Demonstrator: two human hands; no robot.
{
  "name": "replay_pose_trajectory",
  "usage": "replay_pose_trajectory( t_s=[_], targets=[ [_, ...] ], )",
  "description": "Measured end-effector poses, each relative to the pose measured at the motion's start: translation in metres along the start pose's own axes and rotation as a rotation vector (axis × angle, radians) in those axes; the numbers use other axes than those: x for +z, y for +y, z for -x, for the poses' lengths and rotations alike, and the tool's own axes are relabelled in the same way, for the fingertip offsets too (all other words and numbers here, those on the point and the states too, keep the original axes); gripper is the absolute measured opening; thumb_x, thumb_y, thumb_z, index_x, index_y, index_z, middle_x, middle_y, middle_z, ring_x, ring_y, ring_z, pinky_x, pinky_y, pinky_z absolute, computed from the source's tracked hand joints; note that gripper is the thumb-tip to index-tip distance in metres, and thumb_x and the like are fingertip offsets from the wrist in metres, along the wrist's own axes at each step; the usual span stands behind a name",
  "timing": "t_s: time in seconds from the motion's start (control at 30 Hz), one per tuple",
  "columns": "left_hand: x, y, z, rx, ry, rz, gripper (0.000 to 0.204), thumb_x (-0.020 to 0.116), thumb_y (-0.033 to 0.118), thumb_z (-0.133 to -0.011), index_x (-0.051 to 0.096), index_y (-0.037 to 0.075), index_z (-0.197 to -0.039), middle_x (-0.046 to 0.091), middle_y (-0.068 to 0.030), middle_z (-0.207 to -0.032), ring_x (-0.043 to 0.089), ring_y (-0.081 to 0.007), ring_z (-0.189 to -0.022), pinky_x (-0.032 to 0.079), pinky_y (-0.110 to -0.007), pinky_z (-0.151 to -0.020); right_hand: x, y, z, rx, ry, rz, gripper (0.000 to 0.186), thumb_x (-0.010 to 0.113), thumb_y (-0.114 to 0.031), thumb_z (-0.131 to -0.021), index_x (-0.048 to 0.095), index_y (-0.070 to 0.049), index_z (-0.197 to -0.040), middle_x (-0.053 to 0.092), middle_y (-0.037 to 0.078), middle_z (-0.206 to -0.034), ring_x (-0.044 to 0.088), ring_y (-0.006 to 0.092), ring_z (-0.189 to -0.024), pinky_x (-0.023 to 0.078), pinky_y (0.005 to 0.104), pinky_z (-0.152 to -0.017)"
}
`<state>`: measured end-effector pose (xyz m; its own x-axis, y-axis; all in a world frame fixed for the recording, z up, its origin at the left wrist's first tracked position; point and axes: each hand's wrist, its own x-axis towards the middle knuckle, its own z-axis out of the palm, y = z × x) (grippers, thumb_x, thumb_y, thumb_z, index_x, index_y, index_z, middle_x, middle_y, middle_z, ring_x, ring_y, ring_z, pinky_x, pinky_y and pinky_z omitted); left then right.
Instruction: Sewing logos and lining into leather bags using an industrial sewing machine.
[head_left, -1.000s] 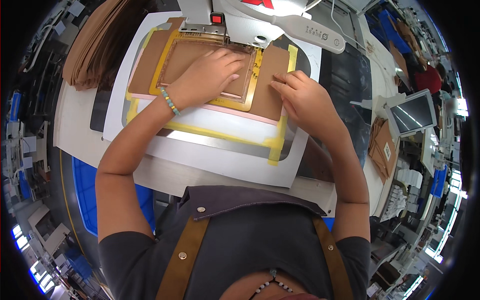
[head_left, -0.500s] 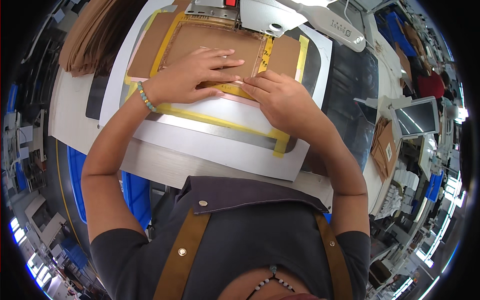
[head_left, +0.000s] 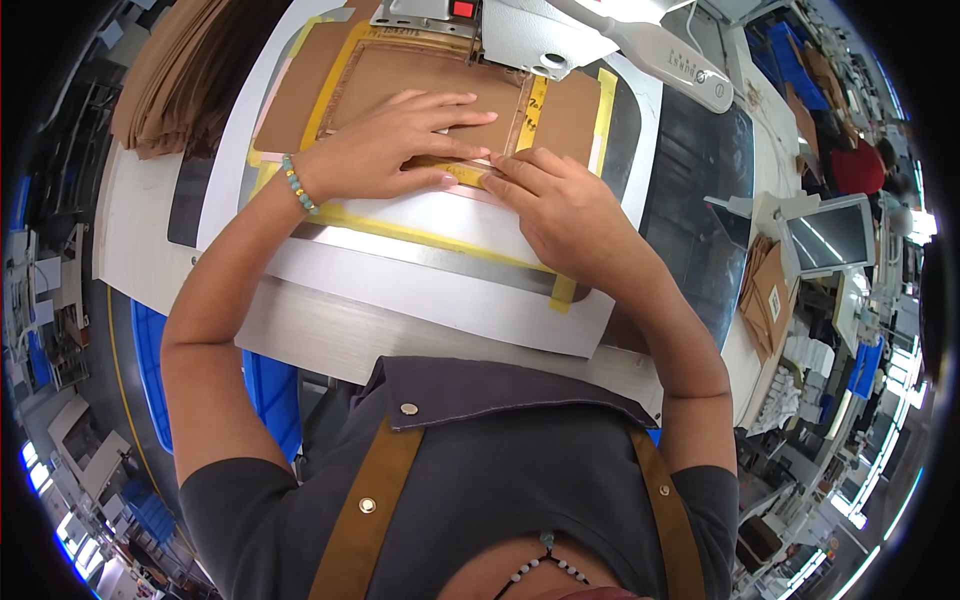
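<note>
My left hand (head_left: 395, 148) lies palm down with its fingers stretched across a brown fabric panel (head_left: 430, 75). Around that panel runs a rectangular frame edged in yellow tape (head_left: 537, 105). My right hand (head_left: 570, 210) rests at the frame's near right corner, its fingers bent and pressed together on the near edge. Whatever is under those fingertips is hidden. The fingertips of both hands almost meet there. Frame and panel lie on a white sheet (head_left: 430, 310) with a metal-edged template bordered by yellow tape strips (head_left: 400, 232).
Just beyond my hands stands a white sewing machine head (head_left: 530, 40), with a white lamp arm (head_left: 675, 62) at its right. A stack of brown pieces (head_left: 185, 75) sits at the far left. A screen (head_left: 830, 235) and brown pieces (head_left: 768, 300) are at the right.
My left hand has shifted slightly right along the panel. My right hand stays at the near corner with its fingers barely moved; the view has tilted a little.
</note>
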<state>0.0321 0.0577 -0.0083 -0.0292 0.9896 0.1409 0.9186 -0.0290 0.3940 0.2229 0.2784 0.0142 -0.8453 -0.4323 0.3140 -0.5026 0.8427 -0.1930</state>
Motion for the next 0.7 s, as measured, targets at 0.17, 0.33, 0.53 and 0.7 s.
replay_pose_trajectory(
  t_s=[0.17,0.33,0.53,0.7],
  targets=[
    [-0.001,-0.005,-0.006,-0.028,0.023,0.062,0.041,0.069,0.038,-0.103,0.077,0.020,-0.139,0.050,-0.0069,-0.169,0.037,-0.0347,-0.159,0.026,-0.055,-0.130,-0.001,-0.001,-0.001,0.021,-0.021,0.024,0.039,0.068,-0.001,-0.084,0.072,-0.002,-0.123,0.071,0.008,-0.116,0.065,0.0247,-0.109,0.054,0.0382,-0.089],
    [-0.005,-0.015,-0.018,-0.036,0.010,0.081,0.036,0.068,0.033,-0.104,0.079,0.021,-0.136,0.052,-0.0065,-0.168,0.040,-0.0347,-0.158,0.027,-0.055,-0.130,0.003,0.006,-0.002,0.043,-0.030,0.062,0.042,0.068,-0.001,-0.084,0.071,-0.003,-0.126,0.071,0.009,-0.120,0.065,0.0250,-0.112,0.054,0.0382,-0.091],
    [-0.006,-0.031,-0.030,-0.031,0.035,0.059,0.035,0.071,0.032,-0.102,0.079,0.020,-0.135,0.055,-0.0050,-0.165,0.044,-0.0321,-0.155,0.031,-0.052,-0.129,0.007,0.019,-0.007,0.074,-0.046,0.111,0.045,0.068,-0.001,-0.085,0.071,-0.003,-0.131,0.071,0.010,-0.123,0.064,0.0261,-0.115,0.053,0.0397,-0.095],
    [-0.014,-0.042,-0.041,-0.060,0.034,0.171,0.034,0.070,0.030,-0.103,0.080,0.020,-0.134,0.066,-0.0107,-0.152,0.065,-0.0356,-0.129,0.048,-0.045,-0.116,-0.005,0.017,-0.004,0.144,-0.045,0.072,0.041,0.067,0.000,-0.086,0.073,-0.003,-0.127,0.070,0.012,-0.132,0.063,0.0283,-0.120,0.052,0.0415,-0.101]
  ],
)
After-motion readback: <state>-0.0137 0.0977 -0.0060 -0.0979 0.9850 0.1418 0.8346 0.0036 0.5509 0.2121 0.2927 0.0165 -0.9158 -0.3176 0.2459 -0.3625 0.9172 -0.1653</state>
